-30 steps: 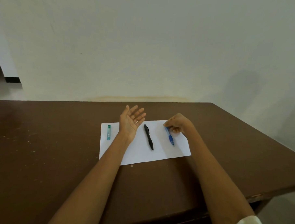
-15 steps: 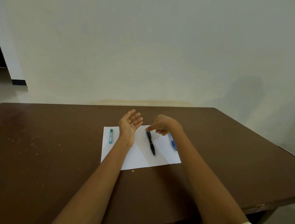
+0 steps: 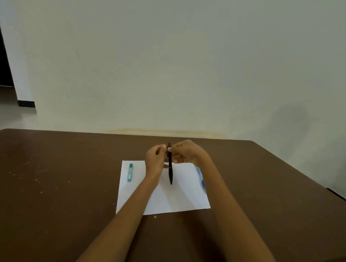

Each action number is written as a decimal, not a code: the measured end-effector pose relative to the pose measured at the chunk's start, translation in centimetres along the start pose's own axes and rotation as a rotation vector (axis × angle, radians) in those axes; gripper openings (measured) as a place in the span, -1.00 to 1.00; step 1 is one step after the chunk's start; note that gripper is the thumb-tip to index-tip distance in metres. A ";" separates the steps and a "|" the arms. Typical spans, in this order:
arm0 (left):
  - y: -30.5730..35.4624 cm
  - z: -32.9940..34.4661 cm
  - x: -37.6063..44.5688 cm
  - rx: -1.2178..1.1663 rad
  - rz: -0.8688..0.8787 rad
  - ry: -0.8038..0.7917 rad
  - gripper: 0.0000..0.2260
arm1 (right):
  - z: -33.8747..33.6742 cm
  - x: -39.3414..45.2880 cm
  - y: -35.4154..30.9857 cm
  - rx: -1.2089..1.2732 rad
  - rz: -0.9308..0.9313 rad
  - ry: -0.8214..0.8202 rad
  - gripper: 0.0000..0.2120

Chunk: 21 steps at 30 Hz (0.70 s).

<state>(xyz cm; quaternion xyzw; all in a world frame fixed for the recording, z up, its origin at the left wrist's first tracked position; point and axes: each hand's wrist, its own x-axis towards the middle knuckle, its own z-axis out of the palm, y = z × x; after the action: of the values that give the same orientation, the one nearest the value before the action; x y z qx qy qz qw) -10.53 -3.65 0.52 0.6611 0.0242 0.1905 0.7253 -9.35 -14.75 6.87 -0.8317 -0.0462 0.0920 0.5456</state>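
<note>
1. The pen (image 3: 170, 174) is black and is held up between both hands, over the far half of the paper (image 3: 177, 198), which lies on the brown surface (image 3: 47, 184).
2. The right hand (image 3: 189, 154) has its grip closed on the pen's upper end, pinched between thumb and fingertips. This probably steadies the barrel so the other hand can work on it.
3. The left hand (image 3: 156, 157) curls in from the other side. Its grip appears closed on the same upper part, finger above and thumb lower on the barrel, as if to twist or pull the pen apart.
4. The pen's long axis runs almost straight up and down in the view, leaning slightly. Its upper end sits at the fingers, away from the person, and its lower end points down toward the paper and the person.
5. The pen is too dark to tell which end is the tip, or whether the lower end touches the paper.
6. A blue pen (image 3: 202, 180) lies at the paper's right edge, partly hidden by the right forearm. A green lead case (image 3: 130, 172) lies near its left edge. Both are within reach.
</note>
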 end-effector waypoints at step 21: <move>0.8 -1.4 0.4 -0.319 -0.253 -0.076 -0.90 | 2.7 2.0 -0.4 0.221 -0.021 0.233 -0.78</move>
<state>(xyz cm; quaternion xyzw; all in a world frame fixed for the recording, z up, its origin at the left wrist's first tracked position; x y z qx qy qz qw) -10.76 -2.14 1.18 0.5361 0.0493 0.0742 0.8394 -7.92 -11.82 6.00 -0.7712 0.0190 -0.0063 0.6363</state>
